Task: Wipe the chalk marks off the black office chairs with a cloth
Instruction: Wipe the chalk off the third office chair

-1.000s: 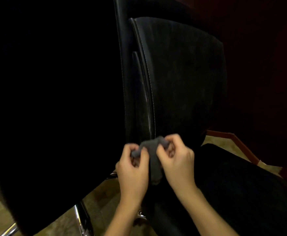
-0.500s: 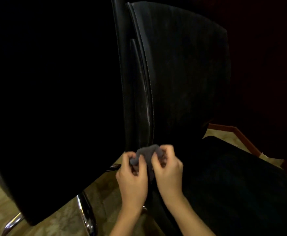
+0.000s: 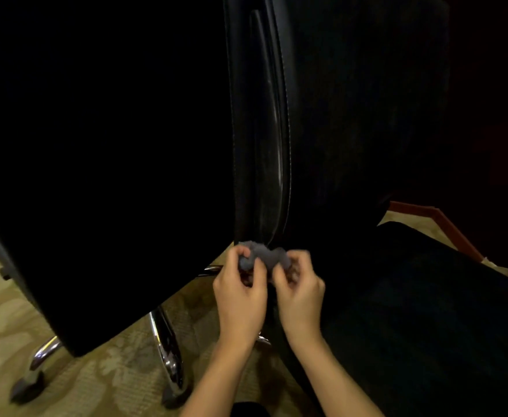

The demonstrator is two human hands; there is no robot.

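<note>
Both hands pinch the bunched grey cloth (image 3: 264,256) between them, left hand (image 3: 240,293) and right hand (image 3: 299,291) side by side, just below the chair (image 3: 352,115) backrest's stitched edge.

The right hand (image 3: 299,291) is motion-blurred at its fingers. The left chair's backrest (image 3: 102,145) is lost in darkness, its surface unreadable. Both chairs run past the top edge.

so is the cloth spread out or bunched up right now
Bunched up: the grey cloth is a crumpled wad pinched between the left hand and right hand.
</note>
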